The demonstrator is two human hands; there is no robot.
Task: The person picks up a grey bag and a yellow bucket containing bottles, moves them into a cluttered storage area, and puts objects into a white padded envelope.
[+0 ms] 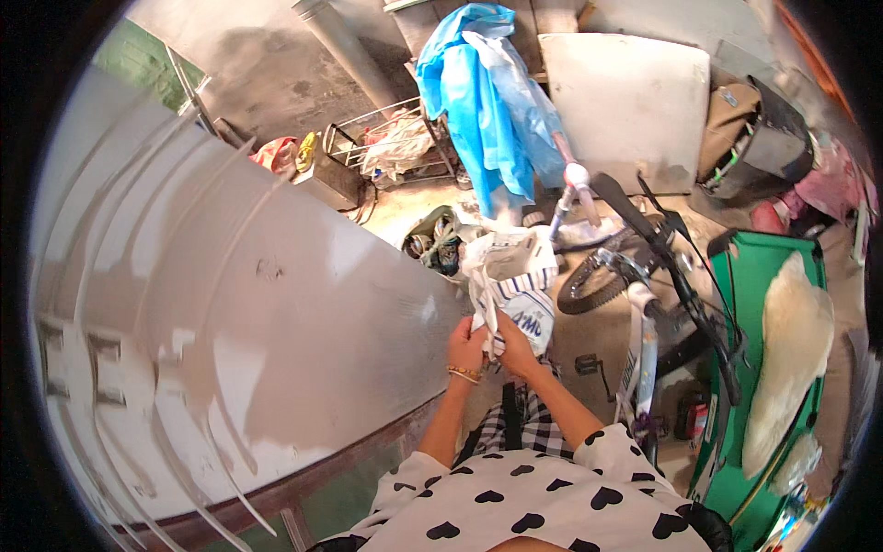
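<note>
In front of my body I hold a white sack [520, 258] with blue stripes and blue print. It looks crumpled, and its upper part spreads away from me. My left hand [469, 344], with a beaded bracelet on its wrist, is closed on the sack's gathered near edge. Close beside it, my right hand [515, 348] grips the same edge. The fingertips are partly hidden in the folds. Just beyond the sack, to the left, a bag [432, 241] with dark items in it stands on the floor.
A bicycle [644, 313] stands close on my right, beside a green trough-like thing [736, 267] with a cream cushion-like piece [791, 359]. A large pale panel [303, 340] fills the left. Ahead hang blue plastic sheeting [478, 101] and, behind, a white board [625, 106]. A wire rack [395, 147] stands further left.
</note>
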